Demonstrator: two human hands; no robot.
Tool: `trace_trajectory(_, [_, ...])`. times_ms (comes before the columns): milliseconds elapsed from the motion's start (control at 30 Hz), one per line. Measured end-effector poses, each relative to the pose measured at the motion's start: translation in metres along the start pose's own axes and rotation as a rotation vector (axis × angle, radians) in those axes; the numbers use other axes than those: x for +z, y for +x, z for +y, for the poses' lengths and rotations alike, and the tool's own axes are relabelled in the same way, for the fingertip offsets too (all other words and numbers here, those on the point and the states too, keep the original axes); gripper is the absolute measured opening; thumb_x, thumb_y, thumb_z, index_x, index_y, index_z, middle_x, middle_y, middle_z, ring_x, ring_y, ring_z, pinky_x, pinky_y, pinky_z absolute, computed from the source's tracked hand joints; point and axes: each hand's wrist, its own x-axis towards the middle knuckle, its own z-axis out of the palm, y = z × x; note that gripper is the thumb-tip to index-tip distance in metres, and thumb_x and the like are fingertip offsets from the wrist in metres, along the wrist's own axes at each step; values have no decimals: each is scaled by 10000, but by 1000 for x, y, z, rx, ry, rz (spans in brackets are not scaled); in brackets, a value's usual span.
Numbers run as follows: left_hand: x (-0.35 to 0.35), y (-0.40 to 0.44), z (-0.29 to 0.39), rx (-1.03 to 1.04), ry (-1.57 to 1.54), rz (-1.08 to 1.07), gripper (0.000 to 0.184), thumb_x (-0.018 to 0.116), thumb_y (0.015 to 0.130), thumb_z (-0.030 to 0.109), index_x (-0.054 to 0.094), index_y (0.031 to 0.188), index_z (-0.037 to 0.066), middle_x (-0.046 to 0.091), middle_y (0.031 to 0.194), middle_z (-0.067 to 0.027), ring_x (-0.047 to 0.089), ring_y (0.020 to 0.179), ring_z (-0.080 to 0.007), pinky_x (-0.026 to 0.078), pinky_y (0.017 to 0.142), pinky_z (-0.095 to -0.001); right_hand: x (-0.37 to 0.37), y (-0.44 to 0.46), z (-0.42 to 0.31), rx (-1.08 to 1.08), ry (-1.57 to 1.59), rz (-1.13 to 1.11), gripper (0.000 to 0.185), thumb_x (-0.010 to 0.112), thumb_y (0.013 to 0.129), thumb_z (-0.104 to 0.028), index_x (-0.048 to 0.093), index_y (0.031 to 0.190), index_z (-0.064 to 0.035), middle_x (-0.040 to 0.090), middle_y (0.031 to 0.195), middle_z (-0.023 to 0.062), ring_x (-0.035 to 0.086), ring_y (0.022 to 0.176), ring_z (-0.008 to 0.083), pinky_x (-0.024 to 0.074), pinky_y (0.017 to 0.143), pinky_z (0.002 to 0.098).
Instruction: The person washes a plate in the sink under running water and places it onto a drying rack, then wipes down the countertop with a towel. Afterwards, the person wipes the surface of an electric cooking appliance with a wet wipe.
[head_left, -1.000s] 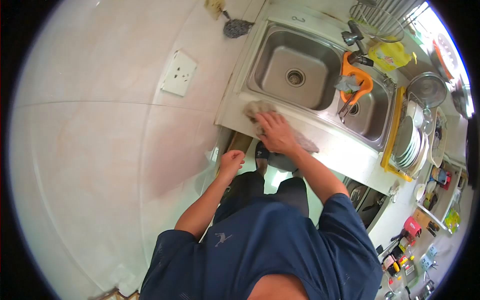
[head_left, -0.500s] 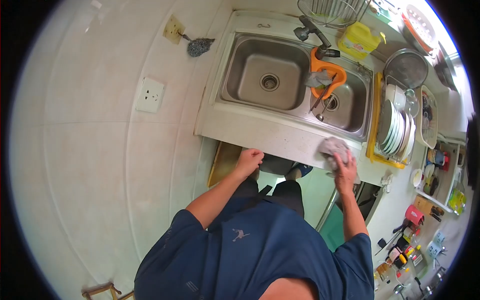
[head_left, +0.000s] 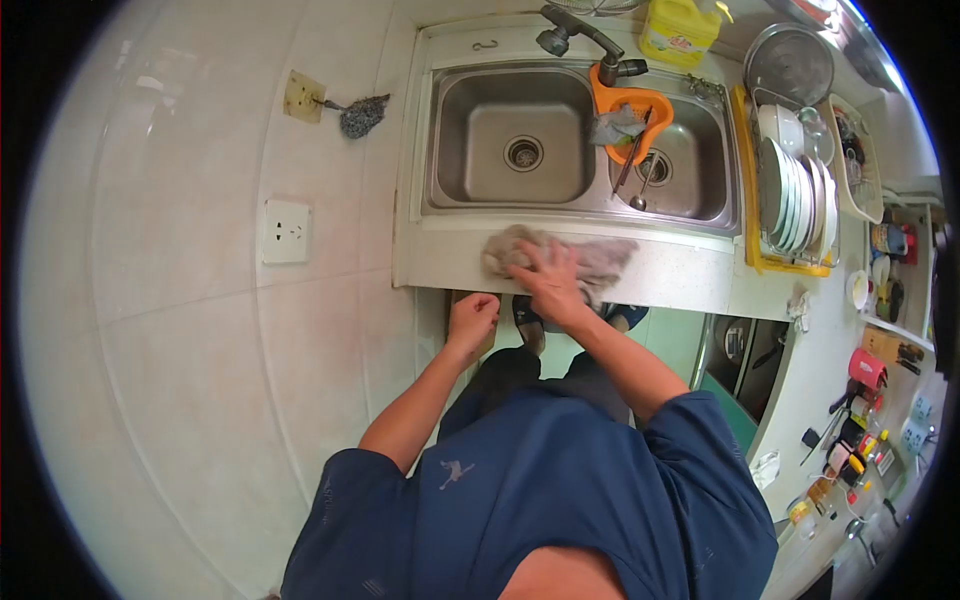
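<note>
1. Nearest the body, the person's bare left hand [head_left: 474, 320] is at the front edge of the counter, its fingers curled together, with nothing visible in them. It is near the cloth but apart from it, on the body side of the cloth's left end.
2. Just beyond, to the right, the bare right hand [head_left: 553, 288] is the nearer one: it lies flat on the cloth, palm down, fingers spread apart, slightly blurred.
3. Under those fingers is a crumpled, beige-grey fabric cloth [head_left: 608, 259]. Its long axis runs left to right, roughly along the counter edge and across the line of the right forearm. A bunched end shows left of the fingers; a longer, flatter part trails to their right, and a fold reaches the front edge.
4. The cloth rests on the white counter [head_left: 690, 270], between the body and a stainless-steel double sink [head_left: 602, 190].
</note>
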Motion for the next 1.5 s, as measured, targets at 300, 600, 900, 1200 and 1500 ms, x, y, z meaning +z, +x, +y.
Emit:
trace_trajectory(300, [36, 18, 15, 17, 110, -22, 230, 689, 996, 174, 744, 1125, -8, 741, 924, -66, 691, 805, -131, 550, 680, -286, -65, -92, 88, 67, -33, 94, 495, 713, 801, -43, 763, 1209, -318, 536, 1542, 30, 427, 1462, 446, 278, 1168, 739])
trace_trajectory(600, [100, 20, 21, -78, 124, -253, 273, 688, 1027, 210, 723, 1210, 11, 757, 1092, -84, 742, 928, -169, 614, 760, -298, -129, -241, 221, 469, -194, 372, 442, 703, 784, 13, 748, 1101, -291, 570, 1523, 61, 516, 1340, 433, 398, 1067, 639])
trace_trajectory(900, [84, 37, 22, 2, 228, -241, 327, 703, 1024, 188, 677, 1300, 13, 740, 1099, -76, 725, 909, -159, 598, 727, -290, -57, -108, 101, -17, -5, 57, 235, 711, 835, -203, 765, 1034, -315, 570, 1489, -3, 421, 1481, 412, 284, 1166, 767])
trace_trajectory(1200, [196, 41, 54, 184, 374, -399, 331, 702, 1024, 179, 693, 1307, 9, 726, 1147, -74, 711, 947, -156, 590, 743, -294, -154, -257, 219, 253, -134, 158, 242, 768, 806, -163, 727, 1002, -299, 577, 1477, -59, 452, 1462, 404, 290, 1163, 794])
trace_trajectory(1500, [286, 9, 66, 103, 379, -439, 276, 709, 1025, 187, 721, 1234, 7, 737, 1102, -59, 715, 923, -153, 591, 754, -295, -278, -383, 359, 421, -202, 211, 372, 747, 688, 28, 744, 979, -203, 596, 1458, 23, 502, 1359, 447, 412, 1106, 587])
